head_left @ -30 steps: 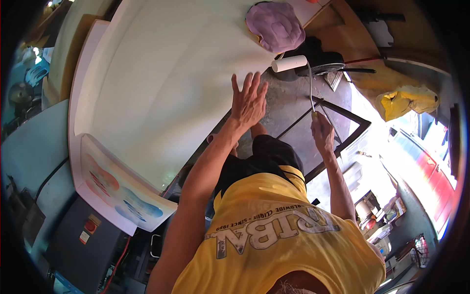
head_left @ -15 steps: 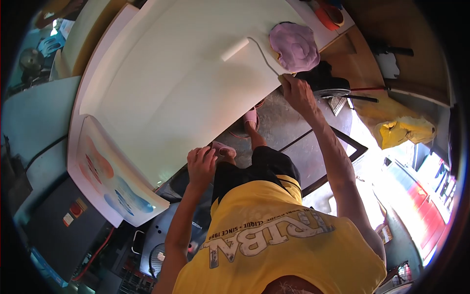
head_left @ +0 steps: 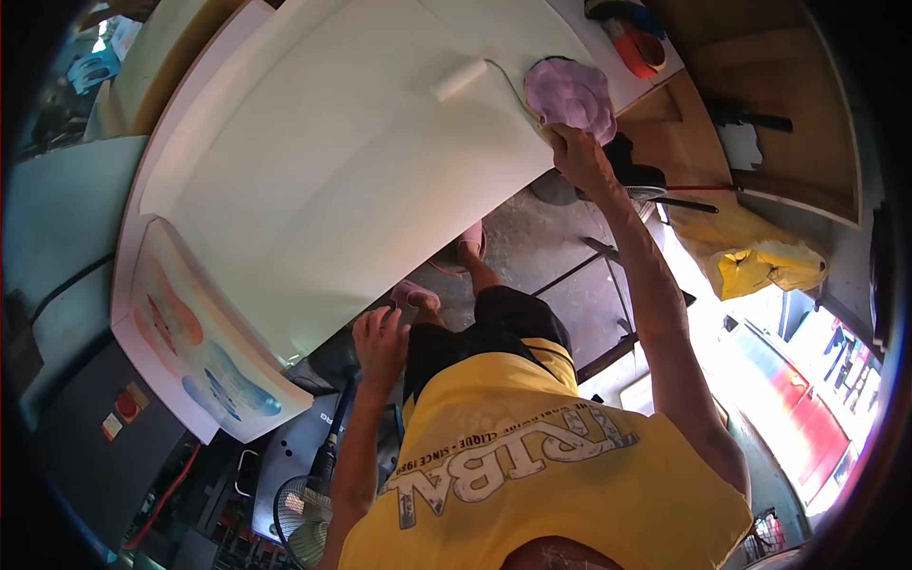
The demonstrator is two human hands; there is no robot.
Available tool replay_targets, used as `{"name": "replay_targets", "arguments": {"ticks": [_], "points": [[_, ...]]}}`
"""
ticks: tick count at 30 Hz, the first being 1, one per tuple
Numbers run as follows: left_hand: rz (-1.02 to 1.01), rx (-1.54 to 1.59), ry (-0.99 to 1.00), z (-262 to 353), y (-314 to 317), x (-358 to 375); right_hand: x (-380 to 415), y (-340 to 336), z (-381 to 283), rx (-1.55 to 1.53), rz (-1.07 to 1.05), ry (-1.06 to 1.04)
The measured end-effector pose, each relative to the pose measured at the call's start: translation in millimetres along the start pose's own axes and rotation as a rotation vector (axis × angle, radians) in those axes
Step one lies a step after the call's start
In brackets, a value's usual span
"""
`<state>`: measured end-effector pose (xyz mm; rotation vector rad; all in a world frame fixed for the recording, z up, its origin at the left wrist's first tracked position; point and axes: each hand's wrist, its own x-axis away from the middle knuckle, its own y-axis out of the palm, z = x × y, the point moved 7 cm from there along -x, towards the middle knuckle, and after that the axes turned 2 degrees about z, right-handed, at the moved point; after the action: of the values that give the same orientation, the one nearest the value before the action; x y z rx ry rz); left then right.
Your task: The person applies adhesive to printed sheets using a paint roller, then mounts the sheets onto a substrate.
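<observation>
My right hand (head_left: 581,157) is closed round the handle of a paint roller (head_left: 463,80), whose white sleeve rests on a large pale panel (head_left: 313,171). Beside the handle, a purple cloth-like bundle (head_left: 572,95) sits at the panel's right edge. Near my left thigh, my left hand (head_left: 381,340) hangs with its fingers apart, holding nothing, just off the panel's lower edge. At the panel's lower left lies a curved white sheet with red and blue shapes (head_left: 214,342).
A roll of red tape (head_left: 638,49) lies at the upper right. Below are a fan (head_left: 302,518) and a dark box with a red switch (head_left: 104,427). A yellow bag (head_left: 768,270) hangs at the right. A dark metal frame (head_left: 608,353) stands beside my legs.
The view has shifted a little. My right hand and the roller have moved slightly closer to the purple bundle. My left hand remains near my thigh, and more of the fan shows.
</observation>
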<state>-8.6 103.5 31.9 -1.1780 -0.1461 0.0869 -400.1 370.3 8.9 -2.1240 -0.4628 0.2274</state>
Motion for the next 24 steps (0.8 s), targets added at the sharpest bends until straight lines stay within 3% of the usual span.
{"name": "replay_targets", "arguments": {"ticks": [16,24], "points": [[-0.070,0.001,0.026,-12,-3,-10,126,-34,40,-0.069,-0.006,0.129],[-0.074,0.000,0.005,-25,-28,-3,246,-67,74,0.028,-0.187,0.318]]}}
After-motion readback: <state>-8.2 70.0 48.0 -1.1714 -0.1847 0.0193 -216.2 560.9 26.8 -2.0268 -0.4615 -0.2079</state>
